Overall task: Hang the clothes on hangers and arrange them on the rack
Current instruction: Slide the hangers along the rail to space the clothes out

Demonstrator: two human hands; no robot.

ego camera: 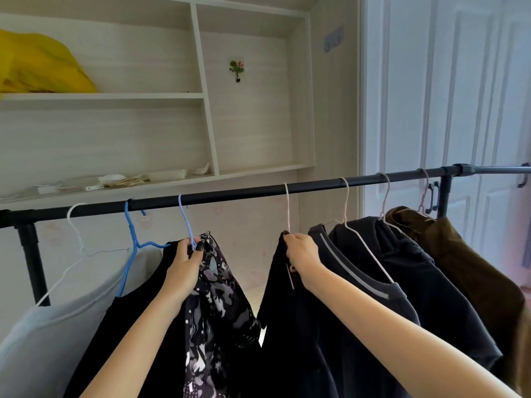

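A pale built-in shelf unit (201, 96) fills the upper left of the frame, white panelled doors (448, 90) the right; a black rail (230, 195) crosses the middle, sloping up to the right. Seven hangers hook over the rail, each carrying a garment; from the left, a white hanger (75, 225) with a pale top (43, 340), a blue hanger (130, 242) with a black top (135, 326), a lilac hanger (185, 222) with a dark patterned garment (215, 305), a pale pink hanger (287, 211) with a black garment (275, 311), then three more pale hangers carrying a grey-trimmed dark top (359, 271), a navy top (425, 280) and a brown garment (474, 277). No writing can be read. The left hand (186, 261), arm stretched up from the lower left, is closed round the neck of the lilac hanger; the right hand (301, 254), arm reaching from the lower right, grips the shoulder of the black garment below the pink hook. A yellow bundle (40, 64) lies on the top left shelf; small clutter (120, 179) sits on the ledge below.
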